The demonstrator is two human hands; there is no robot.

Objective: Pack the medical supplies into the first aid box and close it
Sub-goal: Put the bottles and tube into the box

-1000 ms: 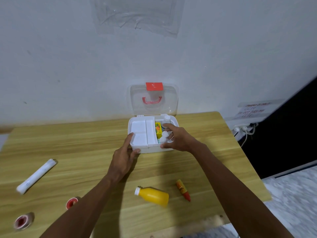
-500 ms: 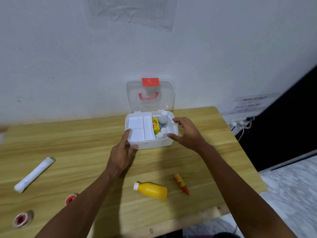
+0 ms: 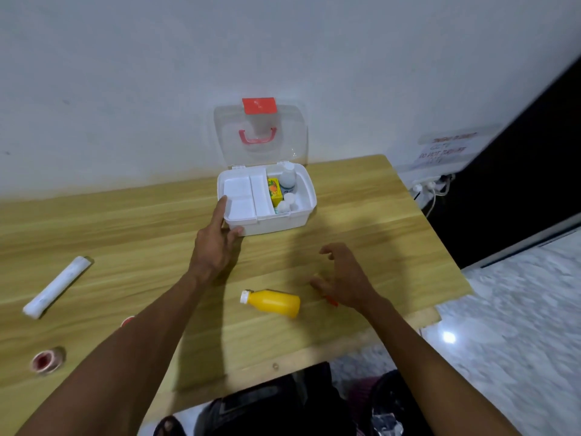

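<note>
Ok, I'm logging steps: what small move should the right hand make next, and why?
Probably lower the right hand and pinch the small orange-and-red tube lying on the wooden table beneath it: the hand hovers open, holding nothing, and the left hand touches a corner of the open white plastic first aid box.

LIGHT: bright, even, from overhead | SHADOW: your arms (image 3: 125, 357) cast soft dark bands across the tabletop (image 3: 125, 221) | GLARE: one white spot on the floor (image 3: 449, 337), right | BLUR: your right grip (image 3: 342, 278) smears; wall notice (image 3: 446, 149) and far-left tape roll (image 3: 47, 361) soft | EDGES: wide-angle bending
</note>
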